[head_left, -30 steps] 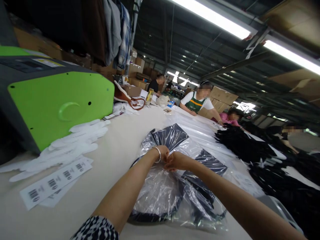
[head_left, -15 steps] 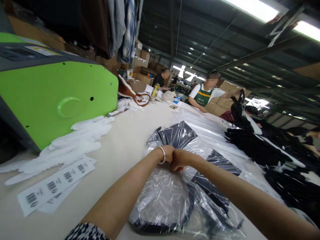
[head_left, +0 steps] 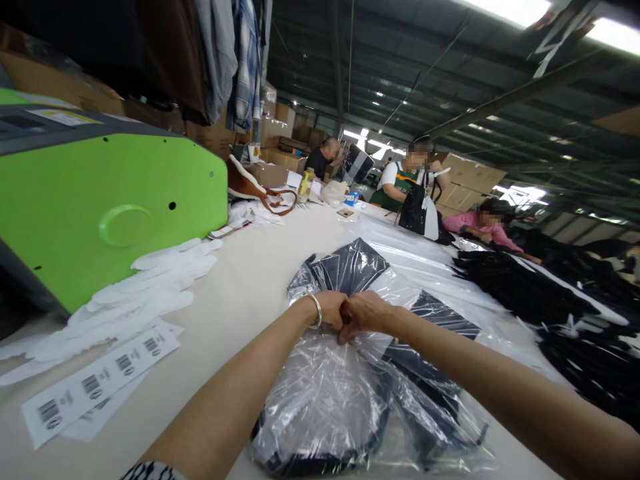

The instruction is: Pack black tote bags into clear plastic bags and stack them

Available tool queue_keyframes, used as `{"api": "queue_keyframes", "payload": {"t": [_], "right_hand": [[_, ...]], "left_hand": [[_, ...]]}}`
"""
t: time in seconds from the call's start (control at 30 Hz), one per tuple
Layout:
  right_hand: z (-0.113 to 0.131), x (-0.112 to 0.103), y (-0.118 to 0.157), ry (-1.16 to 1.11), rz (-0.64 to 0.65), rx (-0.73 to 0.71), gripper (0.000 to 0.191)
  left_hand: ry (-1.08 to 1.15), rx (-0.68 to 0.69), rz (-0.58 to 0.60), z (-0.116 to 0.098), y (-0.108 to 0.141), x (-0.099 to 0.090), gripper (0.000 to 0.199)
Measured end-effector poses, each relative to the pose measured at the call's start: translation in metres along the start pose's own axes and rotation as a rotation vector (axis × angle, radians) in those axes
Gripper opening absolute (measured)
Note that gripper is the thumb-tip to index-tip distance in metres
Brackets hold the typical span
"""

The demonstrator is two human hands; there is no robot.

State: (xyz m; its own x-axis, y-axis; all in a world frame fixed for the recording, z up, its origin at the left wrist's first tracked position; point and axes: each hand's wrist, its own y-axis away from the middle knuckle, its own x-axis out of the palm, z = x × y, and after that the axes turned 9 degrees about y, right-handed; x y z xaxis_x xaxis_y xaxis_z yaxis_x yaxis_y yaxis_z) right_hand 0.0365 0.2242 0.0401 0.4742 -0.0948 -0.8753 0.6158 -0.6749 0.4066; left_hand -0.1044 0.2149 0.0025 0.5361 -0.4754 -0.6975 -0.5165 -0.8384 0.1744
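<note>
A clear plastic bag (head_left: 320, 393) lies on the table in front of me, with a dark navy item (head_left: 357, 263) inside it. My left hand (head_left: 331, 309), a silver bangle at its wrist, is closed on the plastic near the middle of the bag. Right against it, my right hand (head_left: 364, 312) is also closed, thumb and fingers pinching the plastic. The fingertips of both hands meet, and the exact bit they grip is partly hidden.
A green machine (head_left: 115, 200) stands at the left, by white paper strips (head_left: 135, 290) and barcode labels (head_left: 100, 383). Black goods (head_left: 520, 287) are piled at the right. Across the table, a co-worker in a green apron (head_left: 405, 179) handles a black bag (head_left: 417, 210).
My hands stay together on the plastic, with the right fingers slightly shifted. The aproned co-worker's black bag has come leftward onto the table, and a person in pink shows behind the pile.
</note>
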Motion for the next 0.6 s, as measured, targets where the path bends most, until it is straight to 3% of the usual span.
{"api": "queue_keyframes", "payload": {"t": [0.13, 0.23, 0.3, 0.37, 0.4, 0.47, 0.53, 0.6], "right_hand": [[-0.035, 0.028, 0.004, -0.108, -0.173, 0.055, 0.049], [-0.074, 0.054, 0.023, -0.168, -0.321, 0.181, 0.04], [-0.104, 0.074, 0.047, -0.163, -0.47, 0.305, 0.037], [-0.134, 0.097, 0.074, -0.156, -0.605, 0.534, 0.041], [-0.147, 0.109, 0.088, -0.176, -0.608, 0.662, 0.047], [-0.166, 0.129, 0.111, -0.286, -0.47, 0.839, 0.06], [-0.176, 0.145, 0.125, -0.426, -0.311, 0.877, 0.065], [-0.18, 0.152, 0.133, -0.518, -0.241, 0.872, 0.066]], "left_hand": [[0.034, -0.009, -0.004, 0.0, -0.003, 0.001, 0.054], [0.058, -0.024, -0.011, 0.001, -0.005, 0.002, 0.037], [0.061, -0.032, -0.021, 0.001, -0.006, 0.004, 0.034], [0.04, -0.045, -0.049, 0.0, -0.006, 0.008, 0.046], [0.019, -0.056, -0.072, -0.002, -0.006, 0.01, 0.052], [-0.03, -0.081, -0.124, -0.006, -0.005, 0.017, 0.055], [-0.069, -0.101, -0.156, -0.009, -0.004, 0.021, 0.052], [-0.092, -0.111, -0.147, -0.009, -0.003, 0.022, 0.048]]}}
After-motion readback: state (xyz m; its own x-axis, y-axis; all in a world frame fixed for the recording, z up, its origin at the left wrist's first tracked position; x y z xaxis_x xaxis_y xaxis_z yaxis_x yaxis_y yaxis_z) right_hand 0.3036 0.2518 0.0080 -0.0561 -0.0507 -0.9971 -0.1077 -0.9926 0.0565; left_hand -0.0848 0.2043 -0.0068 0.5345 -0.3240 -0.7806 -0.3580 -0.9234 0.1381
